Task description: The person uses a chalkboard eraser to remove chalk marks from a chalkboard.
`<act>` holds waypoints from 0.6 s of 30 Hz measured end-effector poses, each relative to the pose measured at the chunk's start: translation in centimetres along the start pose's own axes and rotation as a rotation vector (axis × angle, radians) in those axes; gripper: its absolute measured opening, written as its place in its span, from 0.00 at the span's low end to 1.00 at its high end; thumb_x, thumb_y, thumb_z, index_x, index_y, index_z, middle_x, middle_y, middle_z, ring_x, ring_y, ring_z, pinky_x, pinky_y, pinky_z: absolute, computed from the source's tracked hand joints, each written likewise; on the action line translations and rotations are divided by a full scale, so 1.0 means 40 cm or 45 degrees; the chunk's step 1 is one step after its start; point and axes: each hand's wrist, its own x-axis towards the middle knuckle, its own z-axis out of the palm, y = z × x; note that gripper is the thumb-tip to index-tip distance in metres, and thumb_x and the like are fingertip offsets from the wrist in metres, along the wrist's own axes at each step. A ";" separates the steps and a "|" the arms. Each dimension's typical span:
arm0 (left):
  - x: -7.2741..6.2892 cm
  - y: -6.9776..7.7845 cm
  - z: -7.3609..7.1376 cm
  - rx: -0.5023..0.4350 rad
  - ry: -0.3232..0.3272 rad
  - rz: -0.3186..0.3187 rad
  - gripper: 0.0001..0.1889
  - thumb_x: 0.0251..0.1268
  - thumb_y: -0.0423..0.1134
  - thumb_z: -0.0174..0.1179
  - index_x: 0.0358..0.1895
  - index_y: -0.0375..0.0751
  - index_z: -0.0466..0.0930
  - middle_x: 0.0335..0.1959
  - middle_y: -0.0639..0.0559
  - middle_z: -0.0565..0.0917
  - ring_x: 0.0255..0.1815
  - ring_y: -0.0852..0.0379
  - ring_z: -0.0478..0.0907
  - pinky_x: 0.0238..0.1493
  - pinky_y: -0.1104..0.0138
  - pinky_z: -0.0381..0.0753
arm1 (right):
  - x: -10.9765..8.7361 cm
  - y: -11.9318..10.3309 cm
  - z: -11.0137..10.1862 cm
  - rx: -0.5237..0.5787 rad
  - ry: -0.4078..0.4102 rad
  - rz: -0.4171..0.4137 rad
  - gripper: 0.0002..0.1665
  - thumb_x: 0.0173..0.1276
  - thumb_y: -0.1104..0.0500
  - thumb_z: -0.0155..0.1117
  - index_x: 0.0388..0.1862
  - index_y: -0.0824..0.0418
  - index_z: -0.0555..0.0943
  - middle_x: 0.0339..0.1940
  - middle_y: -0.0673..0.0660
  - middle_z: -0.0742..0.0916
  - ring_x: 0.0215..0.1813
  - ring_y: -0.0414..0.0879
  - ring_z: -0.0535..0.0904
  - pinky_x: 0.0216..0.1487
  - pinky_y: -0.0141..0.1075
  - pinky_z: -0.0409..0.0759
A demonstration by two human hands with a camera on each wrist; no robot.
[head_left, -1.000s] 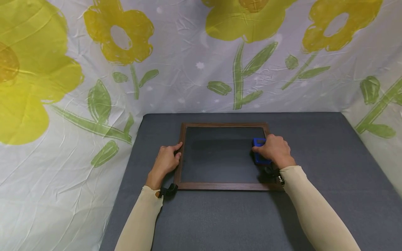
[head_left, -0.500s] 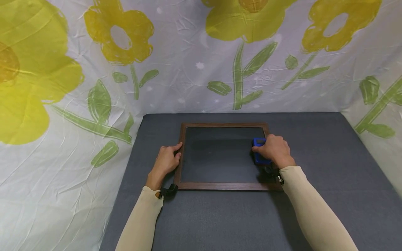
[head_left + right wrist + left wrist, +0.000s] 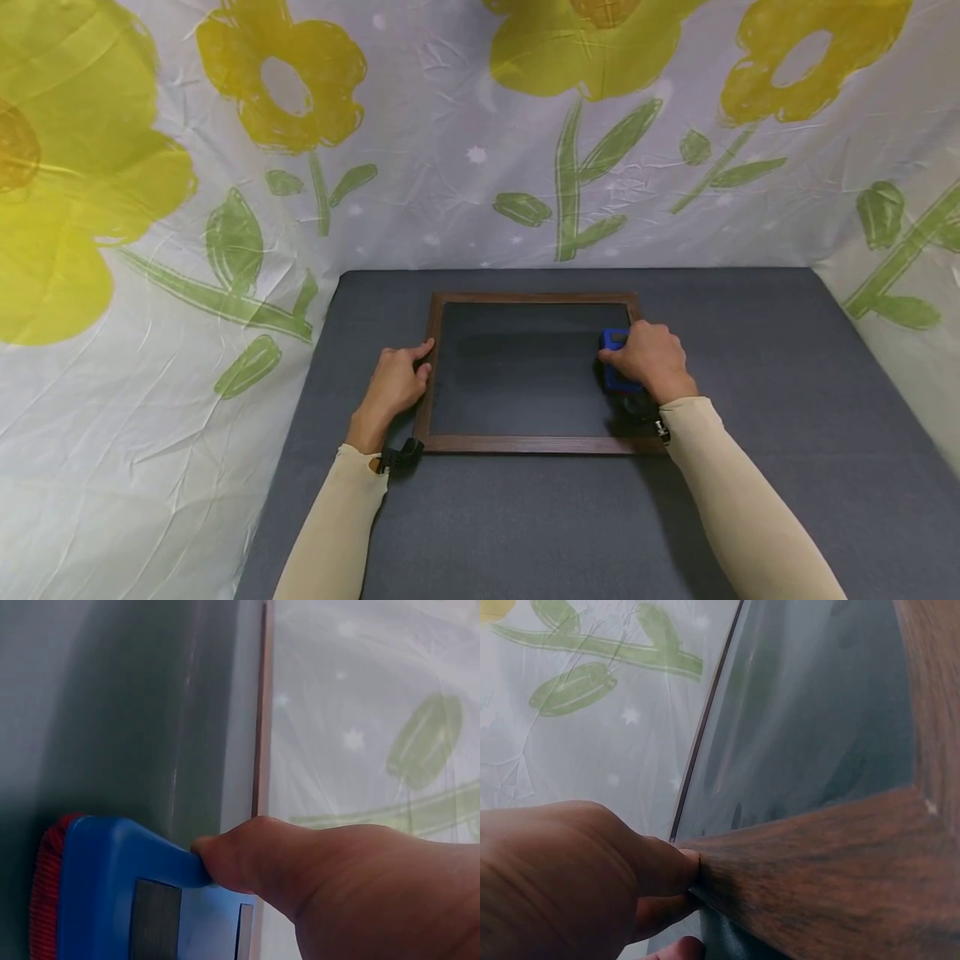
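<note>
A chalkboard point(image 3: 525, 367) with a brown wooden frame lies flat on the table. At its left side my left hand point(image 3: 393, 383) holds the frame, fingertips on the edge. The left wrist view shows the frame point(image 3: 817, 877) close up, with the fingertips point(image 3: 679, 866) on its rim. My right hand point(image 3: 652, 358) grips a blue board eraser point(image 3: 615, 337) near the board's right side. In the right wrist view the thumb point(image 3: 232, 855) presses the near side of the eraser point(image 3: 97, 892), whose red bristly face point(image 3: 49, 900) turns left. Its other fingers are hidden there.
The dark grey table point(image 3: 525, 533) extends around the board. Behind and on both sides hangs a pale curtain point(image 3: 450, 167) with yellow flowers and green leaves. A dark strap point(image 3: 403, 456) sits at the left wrist.
My right wrist and forearm have shifted slightly left, with the eraser still in the hand at the board's right side. The left hand stays in place on the frame.
</note>
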 end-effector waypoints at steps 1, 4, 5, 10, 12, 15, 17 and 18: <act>0.000 0.000 0.000 -0.002 0.000 0.003 0.27 0.82 0.35 0.61 0.80 0.44 0.76 0.75 0.39 0.80 0.71 0.27 0.75 0.59 0.44 0.80 | 0.000 -0.002 0.000 0.001 0.000 0.002 0.44 0.72 0.35 0.74 0.54 0.79 0.84 0.39 0.75 0.88 0.33 0.64 0.87 0.34 0.55 0.88; 0.001 -0.001 -0.002 -0.003 -0.002 0.006 0.27 0.82 0.34 0.61 0.80 0.43 0.75 0.76 0.39 0.79 0.73 0.26 0.74 0.64 0.42 0.80 | 0.000 -0.007 0.000 -0.005 -0.003 0.003 0.43 0.72 0.36 0.74 0.52 0.78 0.84 0.37 0.74 0.88 0.32 0.63 0.87 0.34 0.55 0.88; 0.002 -0.001 -0.001 -0.002 -0.002 0.008 0.27 0.81 0.34 0.61 0.80 0.43 0.75 0.76 0.39 0.79 0.73 0.26 0.74 0.64 0.41 0.80 | 0.000 -0.010 0.000 -0.008 -0.007 0.001 0.42 0.73 0.36 0.73 0.52 0.78 0.84 0.37 0.74 0.88 0.32 0.63 0.87 0.34 0.55 0.88; 0.001 0.000 -0.003 -0.006 0.001 -0.011 0.27 0.81 0.34 0.61 0.80 0.44 0.76 0.75 0.39 0.80 0.73 0.26 0.74 0.64 0.39 0.80 | -0.002 -0.028 0.007 -0.022 -0.014 -0.019 0.41 0.73 0.36 0.73 0.51 0.77 0.85 0.37 0.73 0.89 0.32 0.62 0.87 0.34 0.55 0.88; 0.000 0.002 -0.003 -0.008 -0.001 -0.016 0.27 0.81 0.35 0.61 0.80 0.44 0.76 0.75 0.39 0.80 0.73 0.27 0.74 0.63 0.40 0.81 | -0.004 -0.038 0.011 -0.023 -0.007 -0.027 0.41 0.73 0.36 0.73 0.51 0.77 0.85 0.37 0.73 0.89 0.32 0.62 0.87 0.35 0.55 0.88; 0.000 0.003 -0.003 -0.004 -0.004 -0.010 0.27 0.82 0.35 0.61 0.80 0.44 0.75 0.75 0.39 0.80 0.73 0.26 0.74 0.62 0.40 0.81 | -0.005 -0.052 0.020 -0.028 -0.001 -0.038 0.42 0.73 0.36 0.74 0.53 0.77 0.84 0.38 0.74 0.89 0.32 0.62 0.87 0.35 0.56 0.88; 0.000 0.003 -0.002 -0.002 -0.009 -0.010 0.27 0.82 0.35 0.61 0.80 0.44 0.75 0.75 0.39 0.80 0.73 0.26 0.74 0.61 0.41 0.81 | -0.007 -0.062 0.025 -0.032 -0.004 -0.043 0.42 0.73 0.36 0.73 0.55 0.77 0.83 0.39 0.74 0.89 0.32 0.62 0.88 0.36 0.55 0.89; 0.000 0.003 -0.002 -0.003 -0.011 -0.012 0.27 0.82 0.35 0.61 0.80 0.44 0.75 0.75 0.39 0.80 0.73 0.26 0.74 0.59 0.42 0.81 | -0.008 -0.067 0.028 -0.036 -0.005 -0.046 0.42 0.73 0.36 0.73 0.56 0.77 0.83 0.39 0.74 0.89 0.32 0.62 0.88 0.36 0.55 0.89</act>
